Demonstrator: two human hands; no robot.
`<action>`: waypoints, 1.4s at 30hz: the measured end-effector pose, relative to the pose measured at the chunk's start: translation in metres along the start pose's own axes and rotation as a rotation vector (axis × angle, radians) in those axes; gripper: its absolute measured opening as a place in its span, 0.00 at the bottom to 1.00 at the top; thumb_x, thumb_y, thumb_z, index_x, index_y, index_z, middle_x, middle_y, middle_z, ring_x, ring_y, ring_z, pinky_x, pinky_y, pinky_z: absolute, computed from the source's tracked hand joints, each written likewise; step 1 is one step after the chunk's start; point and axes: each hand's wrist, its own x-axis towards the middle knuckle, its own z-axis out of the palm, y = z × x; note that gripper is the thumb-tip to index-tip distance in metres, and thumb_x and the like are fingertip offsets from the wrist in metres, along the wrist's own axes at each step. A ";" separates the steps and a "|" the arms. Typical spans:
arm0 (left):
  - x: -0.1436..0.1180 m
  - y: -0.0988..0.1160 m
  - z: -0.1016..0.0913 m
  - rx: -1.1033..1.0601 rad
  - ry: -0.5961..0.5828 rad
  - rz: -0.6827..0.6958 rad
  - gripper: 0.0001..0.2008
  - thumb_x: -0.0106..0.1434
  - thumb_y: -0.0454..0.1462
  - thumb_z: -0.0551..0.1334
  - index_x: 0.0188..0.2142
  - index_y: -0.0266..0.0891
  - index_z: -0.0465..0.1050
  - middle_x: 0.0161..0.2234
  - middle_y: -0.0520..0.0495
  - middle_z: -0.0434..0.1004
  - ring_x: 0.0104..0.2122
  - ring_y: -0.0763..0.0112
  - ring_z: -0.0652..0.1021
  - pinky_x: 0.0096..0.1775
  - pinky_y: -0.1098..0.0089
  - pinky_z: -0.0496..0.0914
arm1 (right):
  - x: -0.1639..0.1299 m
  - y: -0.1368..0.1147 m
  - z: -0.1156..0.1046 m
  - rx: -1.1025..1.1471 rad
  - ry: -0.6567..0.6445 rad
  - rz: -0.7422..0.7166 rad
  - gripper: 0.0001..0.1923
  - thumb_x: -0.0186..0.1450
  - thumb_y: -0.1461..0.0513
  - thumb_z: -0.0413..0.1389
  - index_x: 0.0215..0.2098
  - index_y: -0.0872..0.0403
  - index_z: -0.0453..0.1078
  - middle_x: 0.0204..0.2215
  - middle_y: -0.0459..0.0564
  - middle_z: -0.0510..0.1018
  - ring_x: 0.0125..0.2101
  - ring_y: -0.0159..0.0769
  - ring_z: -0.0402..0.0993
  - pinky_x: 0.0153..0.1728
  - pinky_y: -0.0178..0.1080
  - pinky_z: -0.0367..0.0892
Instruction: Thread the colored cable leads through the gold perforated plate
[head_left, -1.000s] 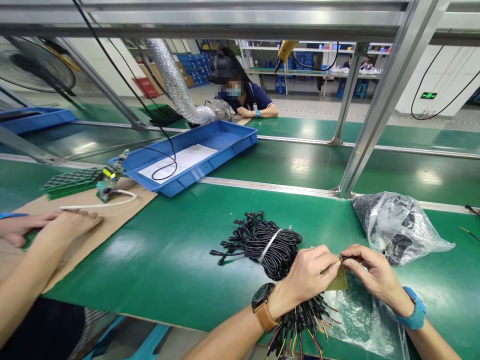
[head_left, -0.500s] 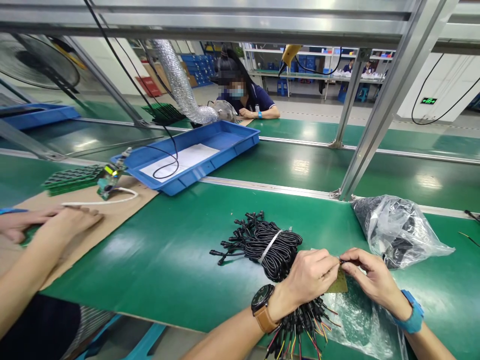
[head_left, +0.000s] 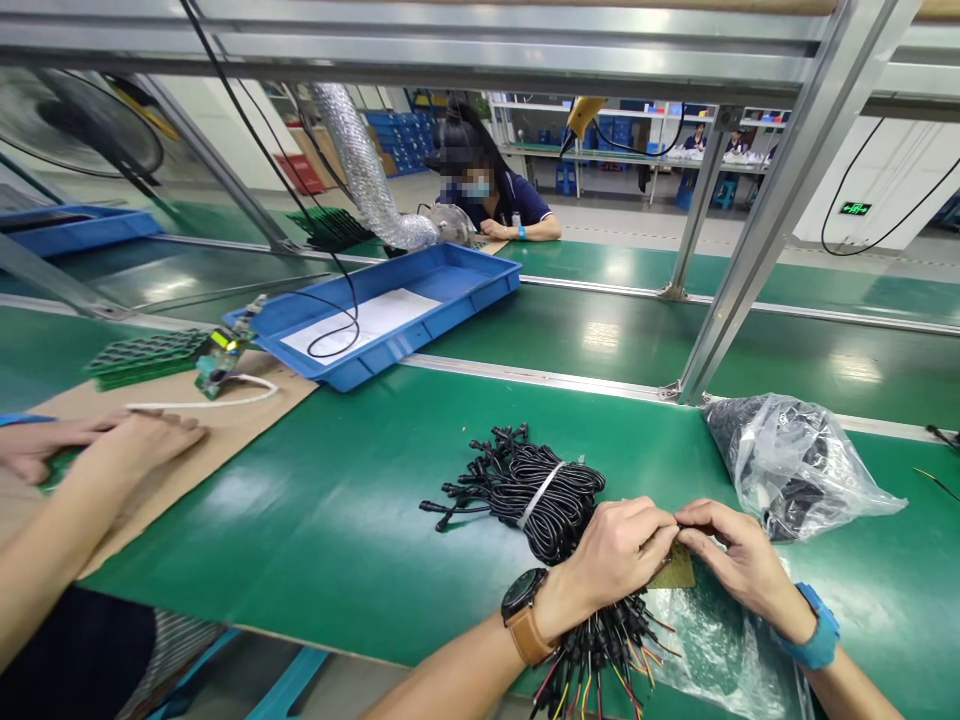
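My left hand point(head_left: 621, 545), with a watch on its wrist, is closed in a pinch. My right hand point(head_left: 739, 555), with a blue band at the wrist, pinches from the other side, its fingertips meeting the left ones. Between them is a tiny dark piece, too small and covered to name. Just beneath lies a yellowish flat piece point(head_left: 681, 570), partly hidden by my fingers. A tied bundle of black cables point(head_left: 551, 495) with connectors lies beside my left hand, its bare coloured wire ends point(head_left: 600, 660) fanning out below my wrist. A clear plastic bag point(head_left: 724, 650) lies flat under my right hand.
A plastic bag with black contents point(head_left: 795, 460) sits at the right. A blue tray point(head_left: 450, 325) holding paper stands further back. At left, a co-worker's hands point(head_left: 142, 445) rest on brown cardboard point(head_left: 255, 430) near green boards point(head_left: 146, 355). Another person sits across the bench.
My right hand's fingertips have shifted slightly left, closer against the left ones. The small dark piece is now more covered. Otherwise the scene stays the same.
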 end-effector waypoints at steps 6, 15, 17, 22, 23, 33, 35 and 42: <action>0.003 0.005 -0.009 -0.126 -0.088 -0.087 0.07 0.69 0.35 0.60 0.44 0.34 0.72 0.35 0.45 0.75 0.33 0.68 0.76 0.35 0.70 0.69 | -0.004 0.005 0.003 0.025 0.049 0.079 0.09 0.71 0.56 0.59 0.44 0.52 0.75 0.35 0.51 0.83 0.31 0.36 0.81 0.34 0.34 0.77; -0.002 -0.005 -0.005 -0.104 -0.054 -0.102 0.06 0.72 0.33 0.56 0.37 0.37 0.69 0.31 0.47 0.76 0.31 0.68 0.76 0.34 0.70 0.68 | -0.004 0.007 -0.001 -0.036 0.039 -0.029 0.03 0.72 0.61 0.59 0.43 0.50 0.75 0.37 0.49 0.82 0.37 0.37 0.79 0.39 0.35 0.74; -0.005 -0.006 -0.001 -0.108 -0.042 -0.108 0.06 0.71 0.32 0.56 0.37 0.37 0.70 0.32 0.47 0.77 0.31 0.68 0.77 0.34 0.70 0.68 | -0.003 0.004 0.003 -0.014 0.020 -0.029 0.03 0.72 0.61 0.58 0.43 0.50 0.74 0.36 0.48 0.81 0.36 0.36 0.79 0.38 0.34 0.73; -0.008 -0.005 0.003 -0.116 -0.055 -0.155 0.06 0.70 0.30 0.57 0.37 0.39 0.71 0.33 0.49 0.81 0.31 0.68 0.80 0.35 0.71 0.69 | -0.003 0.003 0.011 0.006 0.011 -0.035 0.04 0.73 0.62 0.56 0.43 0.51 0.73 0.36 0.49 0.81 0.35 0.36 0.78 0.38 0.35 0.73; -0.007 -0.005 0.002 -0.117 -0.062 -0.168 0.05 0.70 0.30 0.57 0.38 0.39 0.71 0.34 0.49 0.81 0.32 0.68 0.80 0.36 0.71 0.69 | -0.004 0.004 0.011 0.004 0.020 -0.032 0.03 0.73 0.62 0.57 0.44 0.51 0.73 0.36 0.49 0.81 0.35 0.36 0.78 0.39 0.35 0.73; -0.005 -0.007 -0.002 -0.129 -0.066 -0.146 0.08 0.68 0.30 0.57 0.32 0.38 0.71 0.28 0.48 0.76 0.29 0.69 0.76 0.34 0.70 0.66 | -0.002 0.000 0.008 0.012 0.008 -0.078 0.03 0.73 0.64 0.55 0.41 0.51 0.72 0.34 0.48 0.79 0.33 0.35 0.77 0.36 0.35 0.71; -0.007 -0.008 0.001 -0.136 -0.066 -0.144 0.09 0.68 0.30 0.57 0.31 0.38 0.71 0.27 0.48 0.76 0.28 0.69 0.75 0.33 0.70 0.65 | 0.000 -0.004 0.010 0.015 0.007 -0.103 0.05 0.74 0.65 0.54 0.41 0.51 0.71 0.33 0.48 0.79 0.33 0.35 0.77 0.36 0.35 0.71; -0.014 -0.010 0.008 -0.099 -0.104 -0.189 0.13 0.67 0.29 0.54 0.26 0.39 0.67 0.24 0.48 0.73 0.27 0.68 0.74 0.31 0.69 0.63 | -0.001 -0.003 0.020 0.008 -0.061 -0.067 0.06 0.75 0.64 0.52 0.41 0.51 0.71 0.34 0.50 0.79 0.33 0.37 0.77 0.36 0.37 0.71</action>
